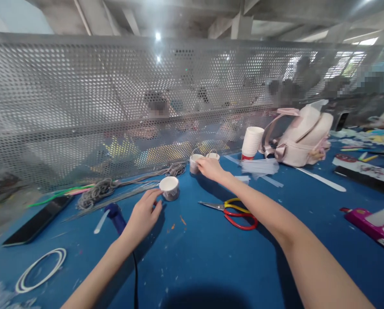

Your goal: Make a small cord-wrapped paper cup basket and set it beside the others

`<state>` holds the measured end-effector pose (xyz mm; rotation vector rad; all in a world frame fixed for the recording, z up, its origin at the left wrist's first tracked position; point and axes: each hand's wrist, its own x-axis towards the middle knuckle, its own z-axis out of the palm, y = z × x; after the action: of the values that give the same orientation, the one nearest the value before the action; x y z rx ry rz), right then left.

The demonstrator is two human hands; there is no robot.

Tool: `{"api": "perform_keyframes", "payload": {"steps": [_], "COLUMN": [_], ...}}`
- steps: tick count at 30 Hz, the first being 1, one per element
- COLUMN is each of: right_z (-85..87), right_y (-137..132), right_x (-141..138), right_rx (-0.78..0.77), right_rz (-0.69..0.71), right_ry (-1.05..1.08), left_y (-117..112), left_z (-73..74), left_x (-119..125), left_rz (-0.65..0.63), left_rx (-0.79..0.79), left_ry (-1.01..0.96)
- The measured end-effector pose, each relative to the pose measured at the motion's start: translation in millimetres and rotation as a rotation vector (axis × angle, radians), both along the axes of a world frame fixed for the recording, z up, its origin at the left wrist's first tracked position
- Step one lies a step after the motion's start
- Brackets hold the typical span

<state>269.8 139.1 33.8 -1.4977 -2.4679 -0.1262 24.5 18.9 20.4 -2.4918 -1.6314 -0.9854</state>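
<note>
A short white paper cup (170, 193) with a grey patterned band stands upright before me. My left hand (147, 210) is beside it, thumb and fingers apart, fingertips at or very near its left side. Farther off, my right hand (211, 168) has its fingers closed on the rim of a small white cup with a thin handle (194, 165). Another such handled cup (214, 156) stands just behind that hand, partly hidden. Scissors (232, 211) with red and yellow handles lie beneath my right forearm. A blue glue gun (115, 216) lies partly behind my left hand.
A perforated metal screen (82, 107) borders the blue table's far side. Stacked paper cups (252, 142), glue sticks (264, 167) and a pink backpack (303, 137) stand or lie right of centre. Grey cord (98, 193), a phone (37, 221) and a white wire coil (40, 270) are left.
</note>
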Motion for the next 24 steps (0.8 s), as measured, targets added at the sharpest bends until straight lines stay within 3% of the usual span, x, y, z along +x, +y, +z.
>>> {"api": "perform_keyframes", "payload": {"steps": [4,7,12,17,20,24], "right_z": [-6.7,-5.9,5.8,0.0,-5.1,-8.7], "right_y": [-38.5,-49.0,-18.6,18.5,18.7,-4.2], "right_x": [-9.5,-9.1,20.6,48.9,50.1,41.0], "right_rx": [-0.032,-0.026,0.034,-0.001,-0.002,0.018], "right_rz": [0.121,0.153,-0.034,-0.193,-0.186,-0.126], "right_ry": [-0.001,0.031,0.121,0.097,0.079,0.068], "left_y": [14.7,23.0,27.6,31.5,32.5,30.3], "left_z": [-12.0,-18.5,-21.4,-18.6,-16.9,-14.4], "left_x": [1.1,3.0,5.5,11.1,13.9,17.0], "left_rz": [-0.013,-0.036,-0.062,-0.052,-0.048,-0.05], "left_rx": [0.052,0.071,0.079,0.056,0.047,0.026], "left_ry": [0.028,0.051,0.066,0.043,0.039,0.025]}}
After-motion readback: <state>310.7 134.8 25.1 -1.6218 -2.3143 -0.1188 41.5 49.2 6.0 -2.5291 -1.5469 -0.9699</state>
